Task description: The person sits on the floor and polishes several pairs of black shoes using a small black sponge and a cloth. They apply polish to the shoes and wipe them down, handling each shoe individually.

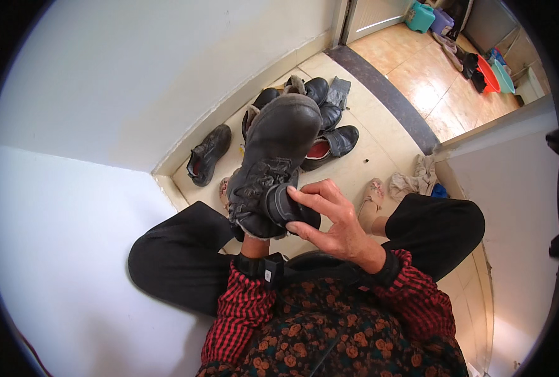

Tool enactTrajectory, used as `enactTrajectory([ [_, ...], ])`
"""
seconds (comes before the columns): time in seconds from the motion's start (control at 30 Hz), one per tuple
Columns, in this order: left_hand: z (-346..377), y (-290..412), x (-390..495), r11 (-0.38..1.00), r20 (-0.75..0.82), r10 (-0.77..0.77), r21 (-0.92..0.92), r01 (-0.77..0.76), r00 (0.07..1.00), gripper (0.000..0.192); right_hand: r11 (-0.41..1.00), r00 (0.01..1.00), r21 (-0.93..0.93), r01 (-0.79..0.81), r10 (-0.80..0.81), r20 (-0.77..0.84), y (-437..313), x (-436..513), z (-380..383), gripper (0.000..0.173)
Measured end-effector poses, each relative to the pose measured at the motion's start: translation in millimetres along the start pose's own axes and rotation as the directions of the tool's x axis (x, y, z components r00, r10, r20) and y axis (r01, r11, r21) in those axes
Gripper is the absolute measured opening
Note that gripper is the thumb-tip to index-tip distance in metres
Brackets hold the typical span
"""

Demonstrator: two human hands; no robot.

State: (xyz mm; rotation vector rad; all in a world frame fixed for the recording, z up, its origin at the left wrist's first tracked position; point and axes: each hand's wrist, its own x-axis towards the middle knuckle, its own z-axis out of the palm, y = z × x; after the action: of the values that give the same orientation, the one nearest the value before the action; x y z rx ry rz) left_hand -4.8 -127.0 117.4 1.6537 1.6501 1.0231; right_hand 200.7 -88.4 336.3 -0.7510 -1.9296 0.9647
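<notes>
A black lace-up shoe (pixel 279 136) with a fuzzy lining is raised before me, its toe pointing away. My left hand (pixel 255 246) is inside the shoe's opening and bears it up; only the wrist shows, the fingers are hidden. In my right hand (pixel 333 221), between thumb and fingers, is a small rounded black object (pixel 284 205), perhaps a shoe-polish sponge or its case. It lies over the shoe's side near the laces and collar; whether it touches the leather cannot be told.
On the tiled floor stand a black shoe (pixel 209 154) by the wall, a red-lined black shoe (pixel 333 147) and several more behind the raised one. A grey cloth (pixel 338 92) lies beyond them, a beige cloth (pixel 416 179) at right. Past the dark doorway threshold (pixel 383 94) are basins (pixel 489 74).
</notes>
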Motion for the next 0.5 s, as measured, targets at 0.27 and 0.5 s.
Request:
enactTrajectory([
  [0.27, 4, -8, 3, 0.985, 0.045, -0.022, 0.174, 0.014, 0.999, 0.068, 0.993, 0.994, -0.054, 0.104, -0.103, 0.028, 9, 5, -4, 0.053],
  [0.5, -16, 15, 3, 0.893, 0.012, -0.061, -0.447, 0.060, 0.998, 0.066, 0.997, 0.999, -0.064, -0.041, 0.039, -0.032, 7, 0, -4, 0.051],
])
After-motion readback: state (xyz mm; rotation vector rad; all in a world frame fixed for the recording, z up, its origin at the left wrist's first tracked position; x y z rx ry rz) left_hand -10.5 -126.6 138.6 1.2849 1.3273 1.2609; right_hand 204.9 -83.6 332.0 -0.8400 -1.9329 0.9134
